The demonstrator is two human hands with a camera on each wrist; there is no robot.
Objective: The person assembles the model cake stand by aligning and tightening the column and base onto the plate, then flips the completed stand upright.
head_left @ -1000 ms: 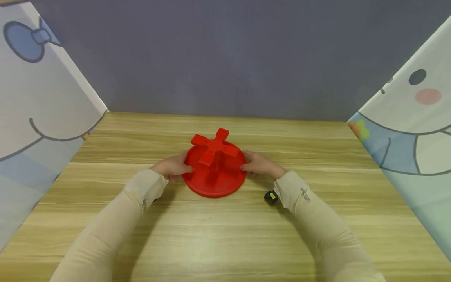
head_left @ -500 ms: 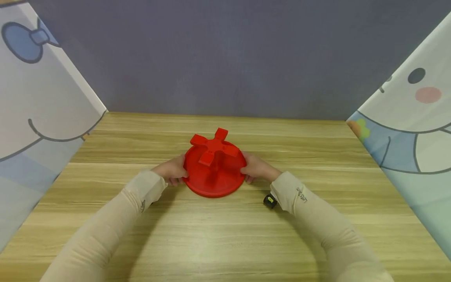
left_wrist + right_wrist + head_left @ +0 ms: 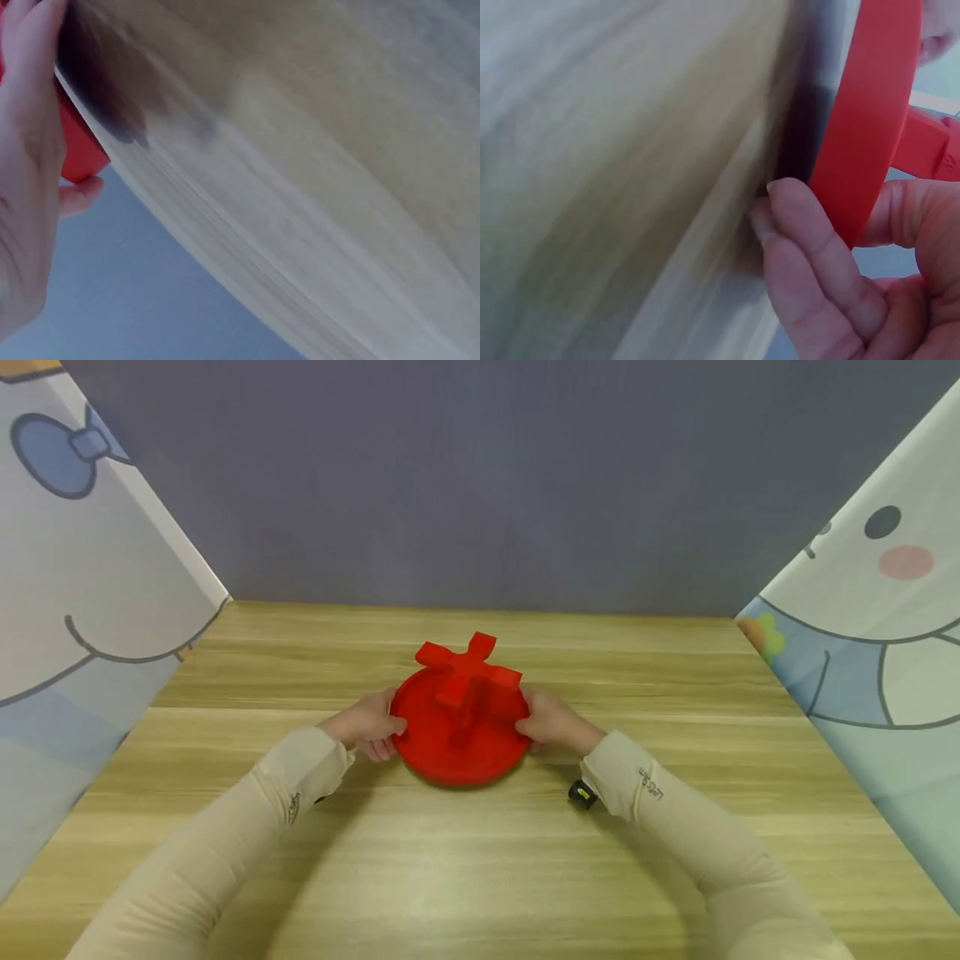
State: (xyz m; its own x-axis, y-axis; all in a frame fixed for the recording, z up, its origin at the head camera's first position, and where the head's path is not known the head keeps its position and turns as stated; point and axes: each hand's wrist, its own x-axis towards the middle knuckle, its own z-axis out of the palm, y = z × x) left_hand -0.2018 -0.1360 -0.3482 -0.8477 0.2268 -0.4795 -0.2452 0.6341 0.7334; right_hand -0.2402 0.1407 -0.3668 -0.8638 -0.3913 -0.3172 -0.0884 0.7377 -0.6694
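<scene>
A red round stand [image 3: 429, 756] has a broad disc base, a short post and a four-armed cross on top. My left hand [image 3: 366, 724] holds the disc's left rim, thumb on top; the right hand [image 3: 557, 722] grips the opposite rim the same way. In the right wrist view, the right hand's fingers reach under the disc's red rim [image 3: 866, 120], with a dark gap between rim and wood, and the thumb lies on the other side. The left wrist view shows the left hand [image 3: 26, 165] at its edge, covering most of the red base [image 3: 81, 146].
The stand is over a wood-grain table [image 3: 450, 877]. A small black object with a yellow mark [image 3: 582, 794] is at the right cuff. Behind rises a dark grey wall [image 3: 480, 485], with printed cartoon panels [image 3: 900, 610] on both sides.
The stand has shifted slightly right and towards me, and now looks tilted and raised a little. Both hands have moved along with it, keeping hold of the rim.
</scene>
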